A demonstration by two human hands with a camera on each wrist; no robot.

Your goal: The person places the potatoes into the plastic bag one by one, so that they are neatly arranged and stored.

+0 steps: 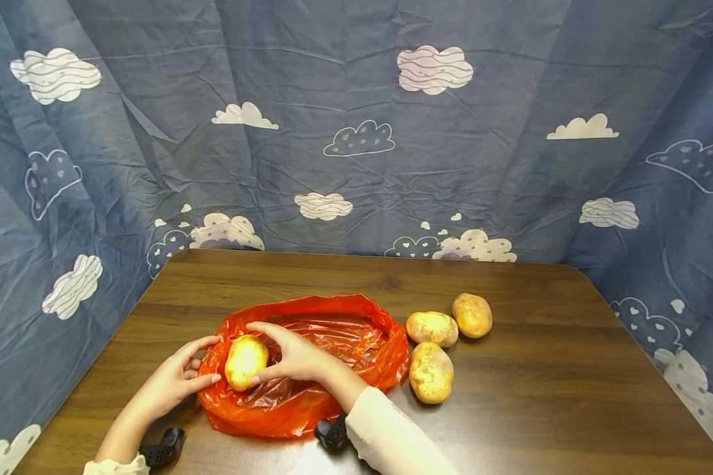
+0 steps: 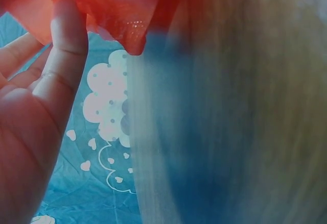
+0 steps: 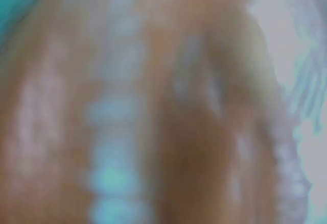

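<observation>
Potato (image 1: 245,364) at lower left: your right hand (image 1: 294,356) grips it, your left hand (image 1: 169,382) holds the bag (image 1: 246,420).

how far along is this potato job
Looks done: thin red plastic bag open. In hand: left hand touches the bag; right hand curves round an oval yellow potato at the bag's left end. Remaining, if bagging: three rounded yellowish potatoes on the brown wooden table.

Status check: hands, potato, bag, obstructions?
Left hand holding red bag, left end. Right hand on potato, same end. Three loose potatoes right of bag. Nothing visibly blocking.
</observation>
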